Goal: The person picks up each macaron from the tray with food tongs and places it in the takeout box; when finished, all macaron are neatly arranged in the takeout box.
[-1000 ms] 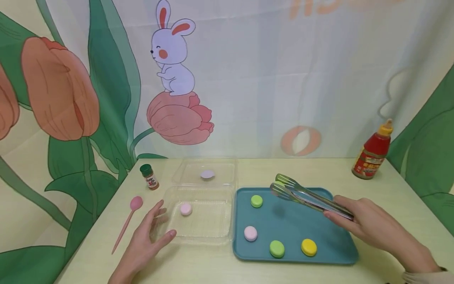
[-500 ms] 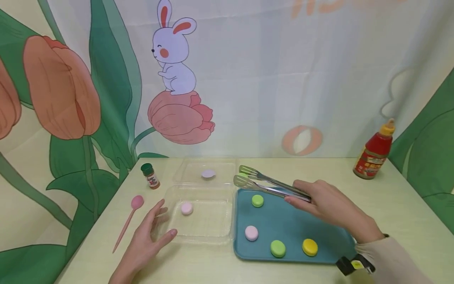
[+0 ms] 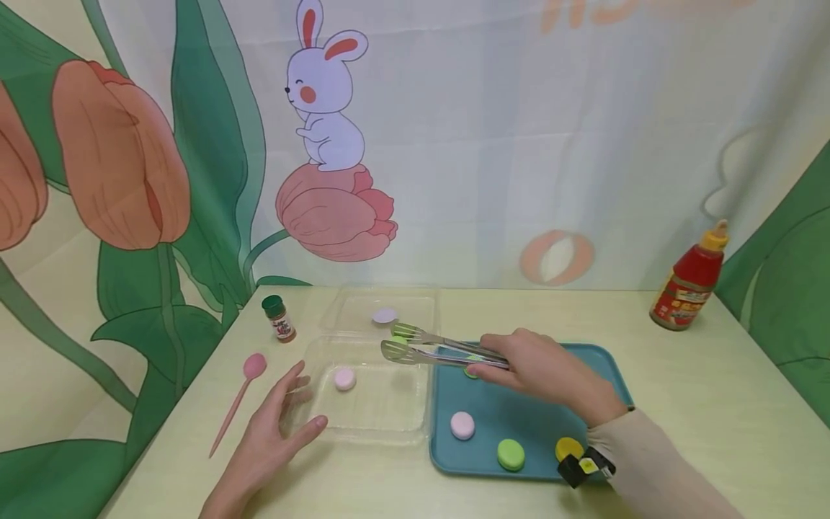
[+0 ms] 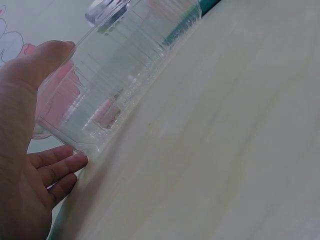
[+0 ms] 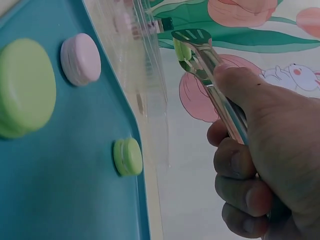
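My right hand [image 3: 541,367] grips metal tongs [image 3: 447,347]. A green macaron [image 5: 183,51] sits between their slotted tips, above the right part of a clear plastic container [image 3: 363,437]. Inside the container lies a pink macaron [image 3: 345,378]. My left hand [image 3: 267,440] is at the container's left side, thumb and fingers spread around its corner; firm contact cannot be made out. Under the right arm is a blue tray [image 3: 493,414] with a pink macaron [image 3: 462,425], a green macaron [image 3: 511,455], a partly covered yellow macaron [image 3: 568,448] and another green macaron [image 5: 129,157].
The container's open lid [image 3: 415,306] lies behind it, with a small lilac piece [image 3: 385,316] on it. To the left are a pink spoon [image 3: 254,365] and a green-capped jar [image 3: 279,318]. A red sauce bottle [image 3: 690,277] stands at the back right.
My right hand has carried the tongs and green macaron leftward from over the tray to over the container. The left hand stays at the container's side.
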A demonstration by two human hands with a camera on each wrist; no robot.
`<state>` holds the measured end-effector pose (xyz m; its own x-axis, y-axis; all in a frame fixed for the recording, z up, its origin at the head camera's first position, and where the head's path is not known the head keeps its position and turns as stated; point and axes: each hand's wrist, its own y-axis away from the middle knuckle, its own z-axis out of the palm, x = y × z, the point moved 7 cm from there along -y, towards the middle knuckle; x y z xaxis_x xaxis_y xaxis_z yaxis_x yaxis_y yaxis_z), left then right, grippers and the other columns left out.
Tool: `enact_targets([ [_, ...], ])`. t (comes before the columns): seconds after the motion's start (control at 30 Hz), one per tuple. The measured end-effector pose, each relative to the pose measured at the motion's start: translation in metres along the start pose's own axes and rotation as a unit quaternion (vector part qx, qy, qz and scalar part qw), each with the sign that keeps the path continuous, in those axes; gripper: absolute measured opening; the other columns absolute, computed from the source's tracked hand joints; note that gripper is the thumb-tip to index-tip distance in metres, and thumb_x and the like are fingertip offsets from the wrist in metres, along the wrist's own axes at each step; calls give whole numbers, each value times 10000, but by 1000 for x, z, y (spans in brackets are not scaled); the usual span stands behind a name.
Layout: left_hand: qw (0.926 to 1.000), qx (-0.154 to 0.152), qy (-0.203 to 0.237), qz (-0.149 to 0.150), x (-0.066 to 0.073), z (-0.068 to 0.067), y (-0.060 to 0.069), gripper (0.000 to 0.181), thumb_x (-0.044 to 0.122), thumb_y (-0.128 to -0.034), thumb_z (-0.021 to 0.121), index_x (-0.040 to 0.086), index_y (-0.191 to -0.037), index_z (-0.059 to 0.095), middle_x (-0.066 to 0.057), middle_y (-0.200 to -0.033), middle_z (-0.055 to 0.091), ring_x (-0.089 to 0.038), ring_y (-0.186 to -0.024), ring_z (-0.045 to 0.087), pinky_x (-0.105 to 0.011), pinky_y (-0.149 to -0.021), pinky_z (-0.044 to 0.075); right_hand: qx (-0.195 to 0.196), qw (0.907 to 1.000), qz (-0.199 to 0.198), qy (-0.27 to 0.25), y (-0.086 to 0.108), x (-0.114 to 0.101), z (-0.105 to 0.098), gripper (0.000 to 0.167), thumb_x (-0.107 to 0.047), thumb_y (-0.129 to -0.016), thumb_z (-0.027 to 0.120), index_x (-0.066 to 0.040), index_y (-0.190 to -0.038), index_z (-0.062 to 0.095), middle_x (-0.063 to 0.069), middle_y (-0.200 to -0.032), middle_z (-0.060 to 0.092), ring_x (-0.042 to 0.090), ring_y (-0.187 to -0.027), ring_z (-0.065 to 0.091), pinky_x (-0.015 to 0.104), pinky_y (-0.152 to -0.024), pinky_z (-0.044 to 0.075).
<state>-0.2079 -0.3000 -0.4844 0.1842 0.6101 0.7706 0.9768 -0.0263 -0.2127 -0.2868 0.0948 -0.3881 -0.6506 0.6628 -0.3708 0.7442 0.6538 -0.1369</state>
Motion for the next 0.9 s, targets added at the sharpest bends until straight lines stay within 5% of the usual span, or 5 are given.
enact_targets([
  [0.47, 10000, 8, -41, -59, 0, 0, -2, 953, 368, -1002, 861, 218, -1763, 308, -113, -1653, 557, -346, -1485, 601, -52, -1143, 277, -602, 9981, -47, 157, -32, -22, 27, 367, -517, -1108, 671, -190, -941, 676, -80, -717, 540, 76, -618, 501, 299, -589, 426],
  [0.9, 10000, 22, -20, -7, 1, 0, -2, 948, 368, -999, 864, 207, -1759, 319, -124, -1642, 566, -348, -1473, 610, -18, -1123, 278, -642, 9965, -29, 544, -50, -43, 34, 373, -448, -1084, 739, -187, -828, 666, -60, -657, 496, 90, -577, 471, 301, -551, 396],
])
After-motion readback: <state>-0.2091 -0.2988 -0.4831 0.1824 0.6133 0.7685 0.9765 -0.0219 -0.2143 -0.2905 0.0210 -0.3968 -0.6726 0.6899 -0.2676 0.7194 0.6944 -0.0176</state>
